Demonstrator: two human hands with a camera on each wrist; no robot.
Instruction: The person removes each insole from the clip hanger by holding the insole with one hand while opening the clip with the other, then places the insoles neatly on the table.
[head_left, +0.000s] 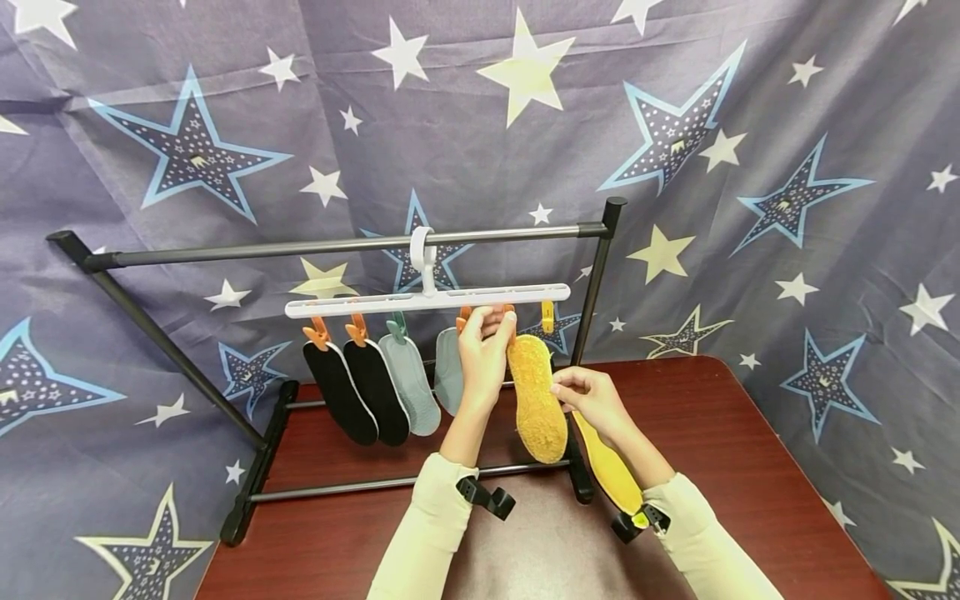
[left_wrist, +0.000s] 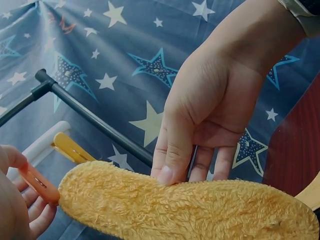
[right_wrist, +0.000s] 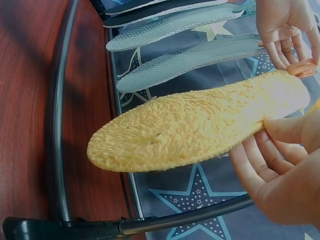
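OK, R hand (head_left: 596, 404) has the fluffy yellow insole (head_left: 537, 400) by its R side edge: thumb on the furry face, fingers behind, a snug pinch. Insole's to the L of that grip, long axis running approx. top to bottom, bottom end angled slightly R. Hold's on the upper half, so most of the length is below it.

Up & L of the R grip, here's L hand (head_left: 483, 354), thumb vs. fingers round an orange clip (head_left: 511, 322), right at the insole's top end. Clip's tip meets that edge; can't tell if it's biting or just touching. So R hand's nearer the insole's middle, L hand's nearer its top, & what counts is that top edge lining up under the clip.

Just R of the L grip, a yellow clip (head_left: 547, 317) on the white hanger (head_left: 427, 301). On the L grip's other side, a grey insole (head_left: 447, 375) hangs, part hidden. Below the R grip, partly behind the forearm (head_left: 648, 457), a 2nd yellow insole (head_left: 606, 467), slanting down R; can't see what bears it.
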